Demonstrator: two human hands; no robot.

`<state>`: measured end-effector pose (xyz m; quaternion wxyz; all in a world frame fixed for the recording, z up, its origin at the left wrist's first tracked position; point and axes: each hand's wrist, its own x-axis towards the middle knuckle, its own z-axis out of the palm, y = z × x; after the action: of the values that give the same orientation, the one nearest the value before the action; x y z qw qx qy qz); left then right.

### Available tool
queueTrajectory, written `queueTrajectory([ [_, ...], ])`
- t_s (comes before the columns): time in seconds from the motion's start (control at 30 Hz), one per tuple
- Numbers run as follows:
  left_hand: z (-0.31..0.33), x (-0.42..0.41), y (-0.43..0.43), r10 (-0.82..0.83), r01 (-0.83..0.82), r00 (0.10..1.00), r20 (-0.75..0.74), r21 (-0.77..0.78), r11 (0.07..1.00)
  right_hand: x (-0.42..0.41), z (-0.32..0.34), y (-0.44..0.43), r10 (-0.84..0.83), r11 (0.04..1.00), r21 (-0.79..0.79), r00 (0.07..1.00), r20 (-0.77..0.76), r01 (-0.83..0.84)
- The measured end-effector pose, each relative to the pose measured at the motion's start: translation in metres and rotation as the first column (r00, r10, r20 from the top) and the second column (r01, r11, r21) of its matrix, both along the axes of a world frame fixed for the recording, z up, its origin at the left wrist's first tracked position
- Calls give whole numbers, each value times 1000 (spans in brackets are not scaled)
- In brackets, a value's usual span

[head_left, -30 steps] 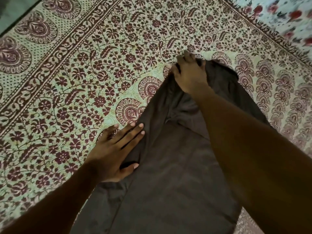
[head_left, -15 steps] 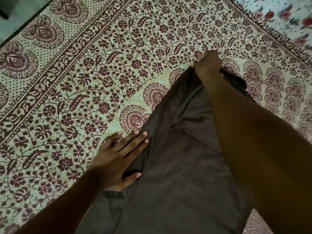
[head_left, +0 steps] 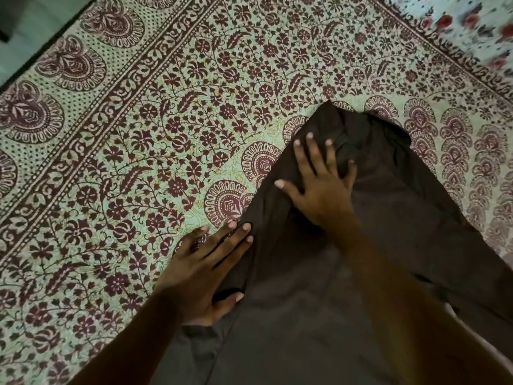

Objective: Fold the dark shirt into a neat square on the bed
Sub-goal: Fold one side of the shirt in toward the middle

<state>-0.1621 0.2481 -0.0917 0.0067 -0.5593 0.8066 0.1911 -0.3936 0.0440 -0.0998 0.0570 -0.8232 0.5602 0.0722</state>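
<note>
Floral bedspread [head_left: 166,134], dark shirt [head_left: 388,218], left hand [head_left: 200,270], right hand [head_left: 319,195] pressing it

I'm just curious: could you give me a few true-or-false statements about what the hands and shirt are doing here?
1. The right hand lies flat, fingers spread, on the dark shirt. True.
2. The left hand hovers clear of the bed. False: it rests on the shirt's left edge.
3. The shirt is a neat square. False: it lies long and rumpled.
4. The bedsheet has a floral print. True.
</note>
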Motion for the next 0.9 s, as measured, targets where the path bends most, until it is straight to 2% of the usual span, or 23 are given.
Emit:
queueTrajectory([
  [0.13, -3, 0, 1, -5, 6, 1000, 25, -24, 1000, -6, 10, -76, -96, 985, 135, 993, -61, 104],
  [0.2, -4, 0, 0, -11, 12, 999, 31, -28, 1000, 0, 15, -80, -113, 989, 88, 991, -68, 118],
  [0.27, -4, 1, -1, -15, 16, 999, 35, -26, 1000, 10, 15, -58, -125, 992, 5, 992, 5, 125],
  [0.33, -3, 1, 0, -13, 14, 1000, 21, -34, 999, 17, 11, -12, -35, 998, -52, 998, 60, 38],
  [0.43, -5, 3, 1, -19, 19, 1000, 14, -37, 999, 16, -1, 48, 143, 990, -20, 990, 5, -143],
  [0.57, -9, 4, 4, -22, 23, 1000, 14, -62, 998, 13, -7, 70, 45, 999, 11, 999, 24, -45],
  [0.63, -10, 4, 8, -20, 21, 1000, 12, -95, 995, 17, -4, 71, 55, 998, 16, 999, -3, -55],
  [0.8, -5, 3, 22, -15, 18, 1000, 21, -103, 995, 23, 7, 99, 176, 984, 1, 983, -55, -177],
  [0.9, -6, 7, 82, -68, 69, 997, 21, -94, 993, 28, 6, 138, 261, 965, 14, 962, -81, -261],
])
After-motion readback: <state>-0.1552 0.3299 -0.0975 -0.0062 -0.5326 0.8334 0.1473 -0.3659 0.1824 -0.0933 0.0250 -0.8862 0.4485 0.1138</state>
